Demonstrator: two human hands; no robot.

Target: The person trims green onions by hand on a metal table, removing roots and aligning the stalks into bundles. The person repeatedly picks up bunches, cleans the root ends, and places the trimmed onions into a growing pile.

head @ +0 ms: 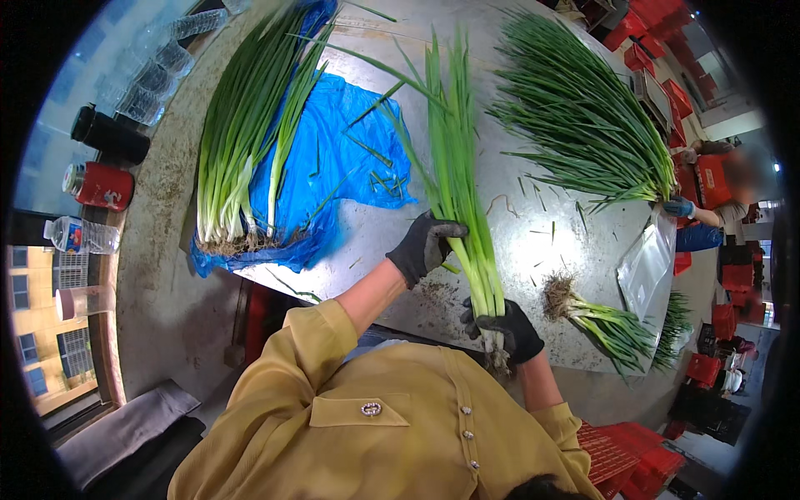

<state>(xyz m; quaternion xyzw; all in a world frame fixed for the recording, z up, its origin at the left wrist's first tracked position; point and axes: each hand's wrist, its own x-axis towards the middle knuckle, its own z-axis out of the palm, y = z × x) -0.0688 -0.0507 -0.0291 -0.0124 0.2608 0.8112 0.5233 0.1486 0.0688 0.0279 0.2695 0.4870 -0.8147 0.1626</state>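
A bunch of green onions (pixel 459 169) is held up in front of my chest, leaves pointing away from me and roots towards me. Black-gloved, my left hand (pixel 428 245) grips the bunch partway up its stalks. Around the white ends, just above the roots, my right hand (pixel 509 331) is closed, also in a black glove. To the left, a larger pile of green onions (pixel 240 144) lies with its roots on a blue plastic bag (pixel 356 156). A smaller bunch of green onions (pixel 609 328) rests to the right of my right hand, roots turned left.
A big heap of green onions (pixel 581 119) covers the metal table's (pixel 387 244) far right, where another person's blue-gloved hand (pixel 678 206) touches its root end. Clear plastic bags (pixel 647 265) hang near the right edge. Bottles (pixel 81 236) and a red jar (pixel 100 186) line the left windowsill. Red crates (pixel 631 456) stand behind right.
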